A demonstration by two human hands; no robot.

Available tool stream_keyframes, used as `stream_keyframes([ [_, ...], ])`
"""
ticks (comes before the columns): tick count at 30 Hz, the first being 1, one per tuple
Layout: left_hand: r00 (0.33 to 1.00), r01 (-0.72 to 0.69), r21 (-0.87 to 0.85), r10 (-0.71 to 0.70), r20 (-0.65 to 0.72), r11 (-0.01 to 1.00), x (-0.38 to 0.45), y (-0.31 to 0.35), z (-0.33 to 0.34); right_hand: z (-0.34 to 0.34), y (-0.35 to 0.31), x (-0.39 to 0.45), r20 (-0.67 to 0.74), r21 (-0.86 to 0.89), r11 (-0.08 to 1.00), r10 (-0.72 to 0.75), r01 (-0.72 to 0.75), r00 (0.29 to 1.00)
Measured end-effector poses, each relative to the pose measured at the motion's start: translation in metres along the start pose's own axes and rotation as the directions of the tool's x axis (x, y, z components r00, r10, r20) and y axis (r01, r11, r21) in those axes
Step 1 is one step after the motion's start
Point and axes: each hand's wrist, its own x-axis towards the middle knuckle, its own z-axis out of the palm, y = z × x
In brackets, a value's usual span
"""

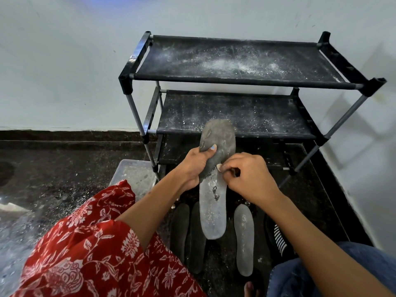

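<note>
Our left hand (196, 166) closes its grip round the middle of the long grey flat insole (213, 213), which is in the air before the black fabric shoe rack (235, 61). Our right hand (250, 179) pinches a small pale piece (219, 167) against it. We judge the insole light and bendy, so the middle is the best place to hold it.

Dusty blk shoe rack (235, 61) by wall (64, 61), clear tub (128, 166) beside it, striped sock (279, 239) on floor (64, 168).

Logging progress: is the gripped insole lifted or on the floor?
Lifted: the left hand grips the insole mid-length, above the floor insoles.
</note>
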Motion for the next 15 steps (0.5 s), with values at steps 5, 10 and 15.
stream_keyframes([
  [5,0.998,-0.015,-0.017,0.016,0.054,1.000,0.000,-0.001,0.002,-0.002,0.005,0.003,-0.223,-0.035,0.999,-0.015,0.007,0.975],
  [10,0.999,-0.025,-0.077,0.027,0.019,0.997,0.001,-0.002,0.002,0.005,0.003,-0.001,-0.121,-0.029,1.000,0.003,-0.006,0.993],
  [15,0.999,-0.029,-0.079,0.027,-0.023,0.996,0.002,0.001,-0.002,0.007,0.001,-0.005,0.079,0.009,1.000,0.028,-0.029,0.997],
])
